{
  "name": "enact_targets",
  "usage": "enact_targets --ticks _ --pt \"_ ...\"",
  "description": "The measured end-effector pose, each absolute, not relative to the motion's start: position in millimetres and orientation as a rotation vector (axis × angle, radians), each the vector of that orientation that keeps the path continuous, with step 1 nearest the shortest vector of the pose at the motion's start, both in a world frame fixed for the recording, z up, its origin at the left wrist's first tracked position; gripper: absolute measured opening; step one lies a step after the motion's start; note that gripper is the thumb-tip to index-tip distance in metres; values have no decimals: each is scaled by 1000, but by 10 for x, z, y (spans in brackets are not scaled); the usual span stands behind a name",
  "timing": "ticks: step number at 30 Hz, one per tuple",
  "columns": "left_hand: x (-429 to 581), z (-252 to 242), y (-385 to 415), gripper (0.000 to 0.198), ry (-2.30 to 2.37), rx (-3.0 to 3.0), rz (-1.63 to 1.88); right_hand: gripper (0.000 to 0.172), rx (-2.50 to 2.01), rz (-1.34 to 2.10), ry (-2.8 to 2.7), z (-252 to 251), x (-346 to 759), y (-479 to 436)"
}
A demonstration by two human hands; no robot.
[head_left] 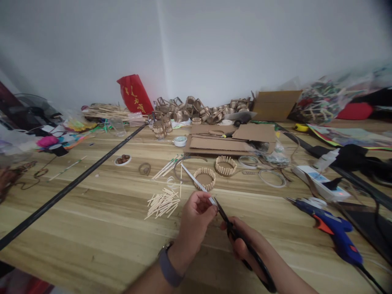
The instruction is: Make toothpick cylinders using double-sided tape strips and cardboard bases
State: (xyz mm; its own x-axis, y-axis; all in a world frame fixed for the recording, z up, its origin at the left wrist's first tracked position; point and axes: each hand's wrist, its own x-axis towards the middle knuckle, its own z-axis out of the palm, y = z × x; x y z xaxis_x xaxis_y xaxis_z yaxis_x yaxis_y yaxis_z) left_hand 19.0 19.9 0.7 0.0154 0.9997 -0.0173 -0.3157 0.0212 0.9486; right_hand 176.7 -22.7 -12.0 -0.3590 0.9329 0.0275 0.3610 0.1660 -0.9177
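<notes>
Between the thumb and fingers of my left hand (pixel 199 214) is a narrow whitish strip (pixel 193 178), its far end reaching away over the table. My right hand (pixel 245 239) is closed round black-handled scissors (pixel 255 255). The scissor blades lie at the strip's near end, by my left fingertips; whether they touch it I cannot tell. Just beyond my hands stand two rings of short wooden sticks, a nearer ring (pixel 204 179) and a farther ring (pixel 226 165). A loose pile of short sticks (pixel 162 203) lies left of my left hand.
A blue hot glue gun (pixel 330 228) lies at right, near a white power strip (pixel 321 181). Cardboard sheets (pixel 220 143) lie farther back, before a heap of small stick-and-ring pieces (pixel 199 110). A small bowl (pixel 123 159) stands left. Another person's hand (pixel 6 179) shows at the left edge.
</notes>
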Motion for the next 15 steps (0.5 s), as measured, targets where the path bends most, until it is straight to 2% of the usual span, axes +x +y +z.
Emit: enact_targets --ticks 11,15 --pt "188 9 186 30 956 950 1319 74 -1225 1156 -1657 -381 1724 -225" --pt "186 -4 199 29 969 984 1323 58 -1328 1022 -1661 -408 1756 -162"
